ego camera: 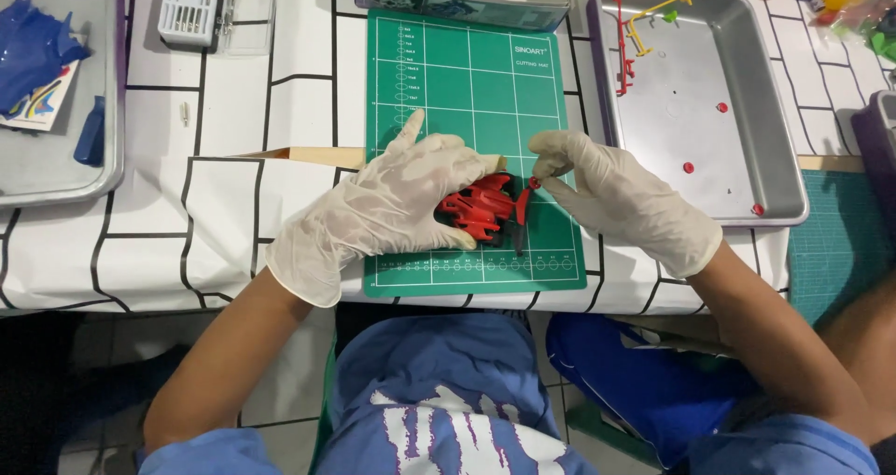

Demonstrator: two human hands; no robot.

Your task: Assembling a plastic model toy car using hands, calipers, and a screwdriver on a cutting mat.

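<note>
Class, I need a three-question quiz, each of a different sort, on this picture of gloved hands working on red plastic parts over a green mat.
1. True or false: the left hand holds the red plastic parts over the green cutting mat.
2. Which lies in the metal tray on the right? A) small red pieces B) scissors C) a cup
3. Fill in: both hands wear white ____.

Key: 1 true; 2 A; 3 gloves. The right hand pinches a small red piece beside the parts.

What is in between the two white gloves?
In the head view, a red plastic parts frame lies between the left hand and the right hand, over the green cutting mat. Both hands touch it.
</note>
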